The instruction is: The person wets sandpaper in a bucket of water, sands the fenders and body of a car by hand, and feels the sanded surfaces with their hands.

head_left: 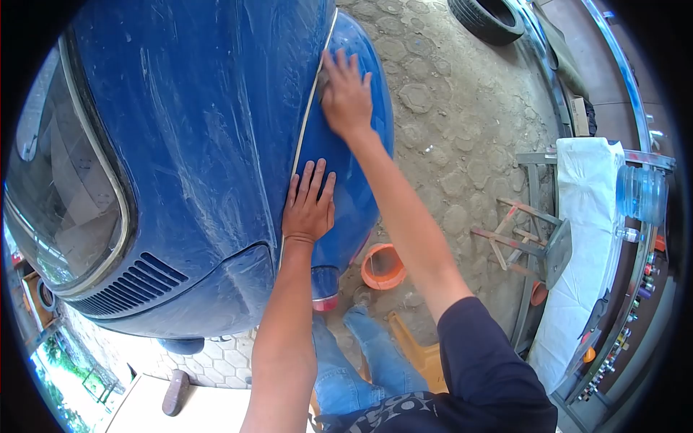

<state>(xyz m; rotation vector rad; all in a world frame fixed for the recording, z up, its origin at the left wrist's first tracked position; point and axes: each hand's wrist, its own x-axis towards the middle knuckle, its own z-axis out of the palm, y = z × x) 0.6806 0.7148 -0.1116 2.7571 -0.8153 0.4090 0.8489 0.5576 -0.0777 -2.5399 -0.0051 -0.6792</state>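
Note:
A dusty blue car body (195, 130) fills the left of the head view, with a rounded blue fender (361, 144) beside it. My left hand (309, 203) lies flat on the fender next to the pale trim seam (307, 123), fingers spread. Further up the fender, my right hand (345, 94) presses down against the same seam, fingers together over something small and pale that I cannot make out.
An orange bucket (382, 265) stands on the paved ground (447, 123) below the fender. A tyre (485, 18) lies at the top. A white-covered table (588, 238), a clear water jug (641, 193) and a wooden stool (516, 242) stand at the right.

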